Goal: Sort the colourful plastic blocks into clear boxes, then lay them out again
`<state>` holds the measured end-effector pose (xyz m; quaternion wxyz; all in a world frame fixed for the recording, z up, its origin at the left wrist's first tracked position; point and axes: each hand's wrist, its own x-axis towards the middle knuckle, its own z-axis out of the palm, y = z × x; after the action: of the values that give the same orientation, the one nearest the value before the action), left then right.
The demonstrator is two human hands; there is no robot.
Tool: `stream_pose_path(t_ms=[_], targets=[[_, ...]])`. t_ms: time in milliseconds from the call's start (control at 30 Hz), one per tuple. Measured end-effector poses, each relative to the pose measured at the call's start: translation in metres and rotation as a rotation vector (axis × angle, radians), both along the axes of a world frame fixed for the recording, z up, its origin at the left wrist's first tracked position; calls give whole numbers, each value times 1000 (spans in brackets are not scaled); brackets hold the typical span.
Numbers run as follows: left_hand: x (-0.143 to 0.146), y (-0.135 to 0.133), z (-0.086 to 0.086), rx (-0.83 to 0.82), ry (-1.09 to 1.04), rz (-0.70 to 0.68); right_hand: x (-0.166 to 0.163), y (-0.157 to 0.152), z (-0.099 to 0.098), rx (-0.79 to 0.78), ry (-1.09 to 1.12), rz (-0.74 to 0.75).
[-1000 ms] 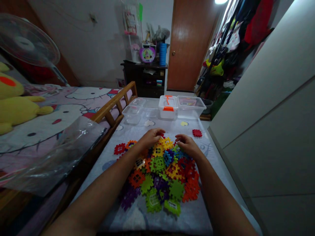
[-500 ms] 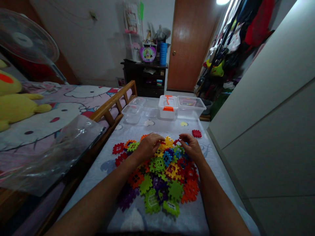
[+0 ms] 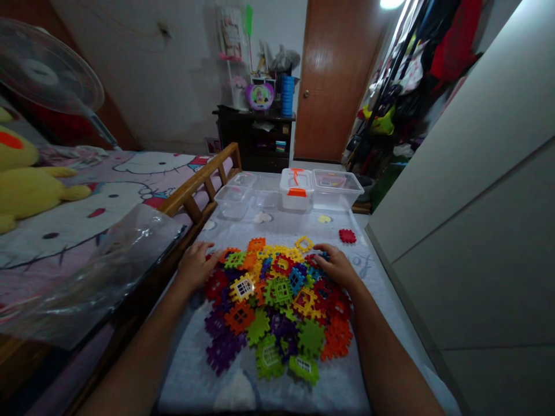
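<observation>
A heap of coloured plastic interlocking tiles point(image 3: 277, 300) lies on a pale cloth-covered table point(image 3: 195, 375). My left hand point(image 3: 196, 267) rests at the heap's left edge, fingers spread flat beside a red tile and holding nothing. My right hand point(image 3: 337, 267) lies on the heap's right side, fingers curled over tiles near a blue one; a grip on any tile does not show. A single red tile point(image 3: 347, 236) lies apart at the far right. A yellow tile point(image 3: 304, 244) sits at the heap's far edge.
Clear plastic tubs point(image 3: 236, 199) and a white box with an orange latch point(image 3: 296, 188) stand at the table's far end. A wooden bed rail point(image 3: 197, 185) and crumpled clear plastic point(image 3: 108, 266) border the left. A white cabinet wall point(image 3: 468, 202) runs along the right.
My left hand has slid from the top of the heap out to its left edge and flattened. The tiles have spread wider. My right hand has lowered onto the heap's right side.
</observation>
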<state>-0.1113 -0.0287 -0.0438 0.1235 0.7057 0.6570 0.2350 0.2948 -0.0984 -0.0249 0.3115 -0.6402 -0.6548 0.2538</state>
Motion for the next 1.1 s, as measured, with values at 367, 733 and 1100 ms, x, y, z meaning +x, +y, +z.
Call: stream_pose_path(t_ms=[367,733,1100], targets=[[30,-12,2,-212,-404,-140,-2,-1,0,72,-137,49],[12,-20,6,-91,-462,-31,-12,2,2,31,-218,149],[11,-20,0,-104,-518,-36,-35,28,19,2,-251,320]])
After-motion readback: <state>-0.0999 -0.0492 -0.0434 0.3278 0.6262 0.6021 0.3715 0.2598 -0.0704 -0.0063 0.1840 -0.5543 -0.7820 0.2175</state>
